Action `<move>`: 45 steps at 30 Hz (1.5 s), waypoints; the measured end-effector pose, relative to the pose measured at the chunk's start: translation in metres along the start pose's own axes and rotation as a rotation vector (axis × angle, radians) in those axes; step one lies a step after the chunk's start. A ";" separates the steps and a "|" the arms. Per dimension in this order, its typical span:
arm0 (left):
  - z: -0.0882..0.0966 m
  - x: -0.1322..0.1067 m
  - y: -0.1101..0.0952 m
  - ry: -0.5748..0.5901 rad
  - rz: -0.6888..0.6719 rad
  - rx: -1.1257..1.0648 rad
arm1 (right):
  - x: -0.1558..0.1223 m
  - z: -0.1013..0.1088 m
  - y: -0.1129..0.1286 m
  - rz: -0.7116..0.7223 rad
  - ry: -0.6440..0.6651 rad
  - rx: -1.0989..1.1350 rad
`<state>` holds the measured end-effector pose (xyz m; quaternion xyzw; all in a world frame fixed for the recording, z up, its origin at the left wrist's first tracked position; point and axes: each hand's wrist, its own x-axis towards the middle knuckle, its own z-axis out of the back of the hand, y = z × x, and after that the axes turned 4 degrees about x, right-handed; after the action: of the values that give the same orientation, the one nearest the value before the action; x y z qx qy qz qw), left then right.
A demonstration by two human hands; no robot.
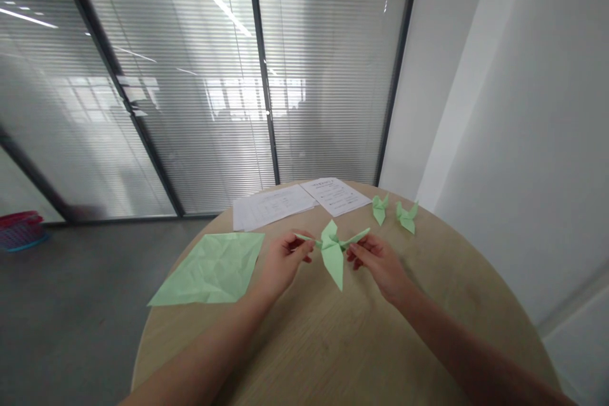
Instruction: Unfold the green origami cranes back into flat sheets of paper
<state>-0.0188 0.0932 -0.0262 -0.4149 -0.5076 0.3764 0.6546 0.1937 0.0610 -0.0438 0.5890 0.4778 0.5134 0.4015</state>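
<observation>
A pale green paper crane [333,255] is held up above the round table, its two wide flaps pointing away from me and towards me. My left hand [290,254] pinches the narrow point on its left side between thumb and fingers. On the other side, the narrow right point is pinched in my right hand [373,259]. Left of my left hand lies a creased sheet of green paper [212,269], spread flat. Two smaller-looking folded green cranes, one [379,208] beside the other [407,217], stand beyond my right hand.
White printed sheets [273,206] and another printed page [335,195] lie at the far edge of the wooden table [304,355]. Behind it stands a glass partition with blinds [328,76]. A white wall [533,139] rises at the right. A red and blue basket [21,230] sits on the floor at far left.
</observation>
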 end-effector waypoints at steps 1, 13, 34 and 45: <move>0.000 0.000 0.001 -0.012 0.026 -0.038 | 0.000 0.000 0.000 -0.014 -0.008 0.024; 0.004 0.001 0.000 -0.048 0.119 -0.238 | -0.001 0.004 -0.012 -0.071 0.104 -0.185; -0.001 -0.006 -0.008 0.287 -0.171 0.038 | -0.001 0.001 -0.006 -0.154 0.221 -0.014; -0.012 -0.012 -0.002 0.190 -0.042 0.020 | -0.004 -0.006 -0.009 -0.210 0.176 0.243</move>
<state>-0.0091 0.0796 -0.0304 -0.4314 -0.4482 0.3267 0.7115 0.1859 0.0592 -0.0519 0.5331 0.6282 0.4568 0.3355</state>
